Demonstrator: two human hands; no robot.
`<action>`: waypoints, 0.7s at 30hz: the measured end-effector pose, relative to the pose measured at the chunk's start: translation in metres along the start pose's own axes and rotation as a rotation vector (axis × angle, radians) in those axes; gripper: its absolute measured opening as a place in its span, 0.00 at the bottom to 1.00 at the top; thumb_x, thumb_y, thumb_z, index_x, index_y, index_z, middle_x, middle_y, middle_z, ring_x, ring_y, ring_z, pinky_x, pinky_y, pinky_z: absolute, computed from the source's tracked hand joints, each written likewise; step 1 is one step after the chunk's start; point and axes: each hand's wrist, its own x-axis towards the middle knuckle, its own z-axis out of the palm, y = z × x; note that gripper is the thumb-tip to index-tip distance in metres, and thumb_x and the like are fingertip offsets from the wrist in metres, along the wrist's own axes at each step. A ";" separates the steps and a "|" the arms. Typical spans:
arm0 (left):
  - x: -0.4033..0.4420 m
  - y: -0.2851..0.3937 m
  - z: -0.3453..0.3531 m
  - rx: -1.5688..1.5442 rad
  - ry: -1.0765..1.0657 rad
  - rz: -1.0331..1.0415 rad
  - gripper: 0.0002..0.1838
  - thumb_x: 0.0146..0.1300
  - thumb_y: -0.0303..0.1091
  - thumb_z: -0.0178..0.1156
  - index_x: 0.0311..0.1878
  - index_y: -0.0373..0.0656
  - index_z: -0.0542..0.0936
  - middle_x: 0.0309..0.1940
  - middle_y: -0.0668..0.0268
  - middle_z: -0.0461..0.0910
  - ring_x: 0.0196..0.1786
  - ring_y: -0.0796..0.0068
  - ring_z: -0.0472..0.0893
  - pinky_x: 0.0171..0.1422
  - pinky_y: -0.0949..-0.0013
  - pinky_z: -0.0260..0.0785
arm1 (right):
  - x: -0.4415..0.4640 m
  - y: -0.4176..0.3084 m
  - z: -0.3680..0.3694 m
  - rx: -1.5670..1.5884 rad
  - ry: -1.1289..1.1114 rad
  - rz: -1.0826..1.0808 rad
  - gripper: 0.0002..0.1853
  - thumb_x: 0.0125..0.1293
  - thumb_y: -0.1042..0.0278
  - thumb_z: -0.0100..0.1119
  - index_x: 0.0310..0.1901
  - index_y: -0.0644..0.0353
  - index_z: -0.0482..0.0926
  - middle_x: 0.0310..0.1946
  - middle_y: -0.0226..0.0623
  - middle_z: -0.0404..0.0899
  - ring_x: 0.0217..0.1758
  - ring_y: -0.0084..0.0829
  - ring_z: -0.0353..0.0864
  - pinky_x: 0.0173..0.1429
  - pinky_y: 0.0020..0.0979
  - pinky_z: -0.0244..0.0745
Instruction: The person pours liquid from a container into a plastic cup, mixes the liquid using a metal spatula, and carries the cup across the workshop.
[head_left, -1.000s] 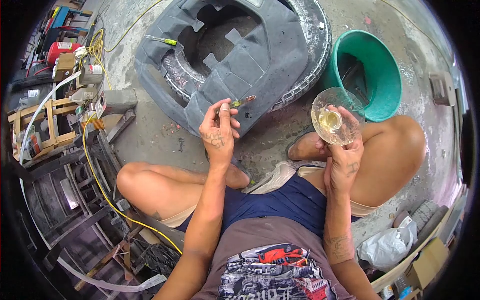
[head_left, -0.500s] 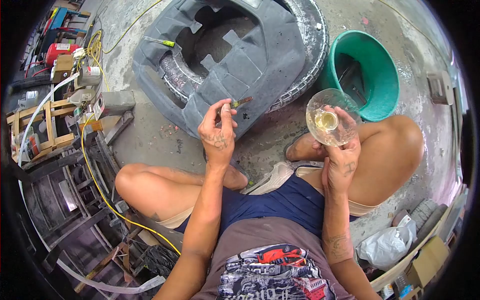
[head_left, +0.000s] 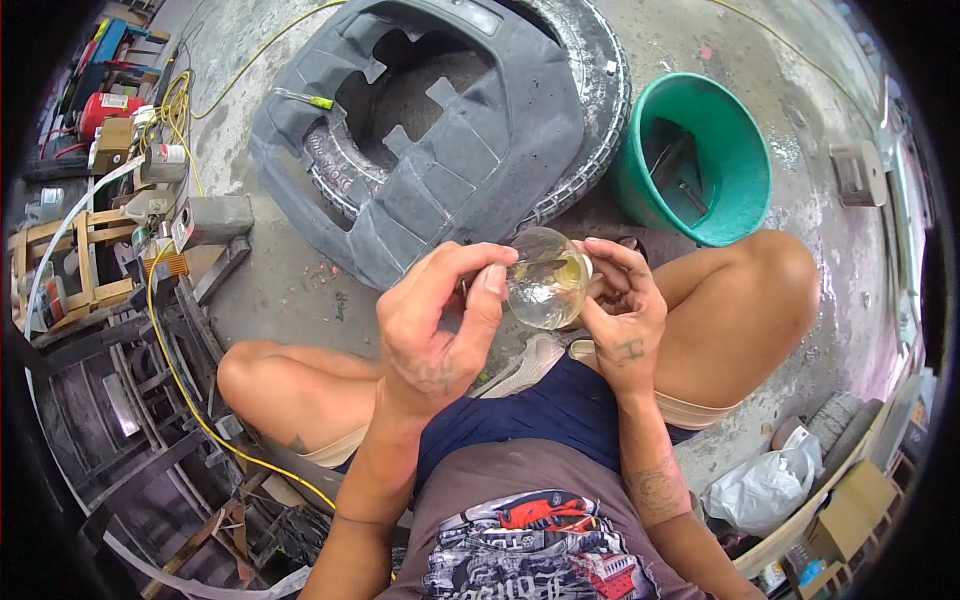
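My right hand is closed round the narrow end of a clear plastic cup, which looks like a cut-off bottle top with some yellowish stuff inside. The cup is tilted, its wide mouth turned toward my left hand. That hand is closed, thumb and forefinger at the cup's rim. A thin tool with a flat brown tip is in its fingers, largely hidden now; a dark streak shows through the cup. Beyond both hands lies a grey moulded plastic panel with a large cutout, resting on a tyre.
A green-handled tool lies on the panel. To the right stands a green bucket with dark items inside. At the left are a yellow cable, wooden crates and stacked parts. A white plastic bag sits at the lower right.
My hands have come together in front of me. The cup has moved left and tipped toward my left hand, and the thin tool has gone to its mouth.
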 end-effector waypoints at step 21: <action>-0.004 0.017 -0.012 -0.106 0.072 -0.145 0.07 0.71 0.24 0.60 0.47 0.34 0.84 0.28 0.67 0.82 0.25 0.86 0.74 0.27 0.79 0.65 | 0.000 -0.003 -0.001 0.038 -0.012 0.071 0.24 0.62 0.85 0.64 0.61 0.66 0.74 0.56 0.44 0.84 0.36 0.18 0.82 0.43 0.21 0.79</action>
